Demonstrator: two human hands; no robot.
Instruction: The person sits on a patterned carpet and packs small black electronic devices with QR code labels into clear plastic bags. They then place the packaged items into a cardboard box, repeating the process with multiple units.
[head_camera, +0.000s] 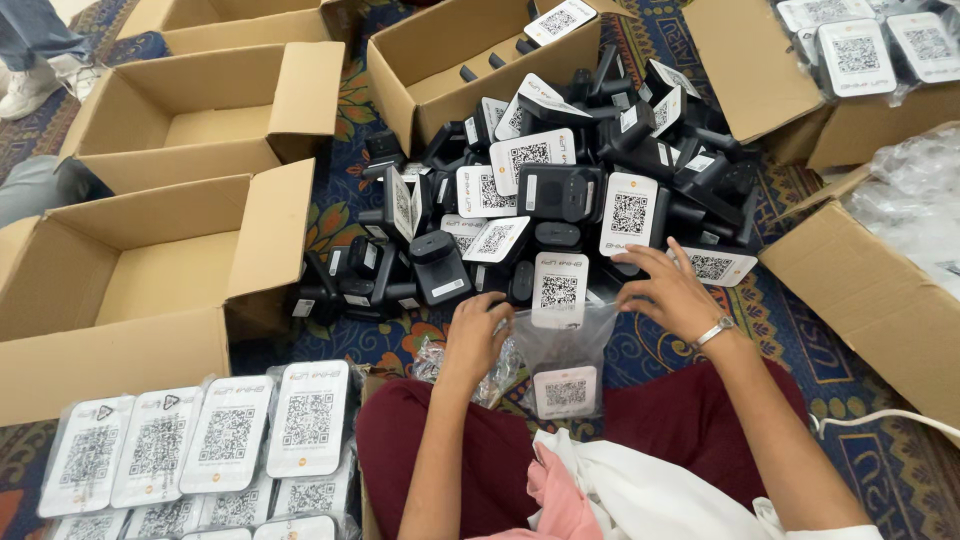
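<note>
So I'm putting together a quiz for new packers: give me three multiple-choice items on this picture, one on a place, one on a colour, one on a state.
1. Where does the row of bagged white-faced devices lie?
A. lower left
B. top right only
C. inside the nearest box

2. What colour is the bare devices' pile?
A. red
B. black with white faces
C. green

3. What state is the big brown cardboard box at left in?
A. taped shut
B. crushed flat
C. open, nothing seen inside

Answers: 1 A, the row sits beside the person's knee; 2 B, dark bodies carry white panels; 3 C, its flaps stand open. The left hand and right hand touch a clear plastic bag.
</note>
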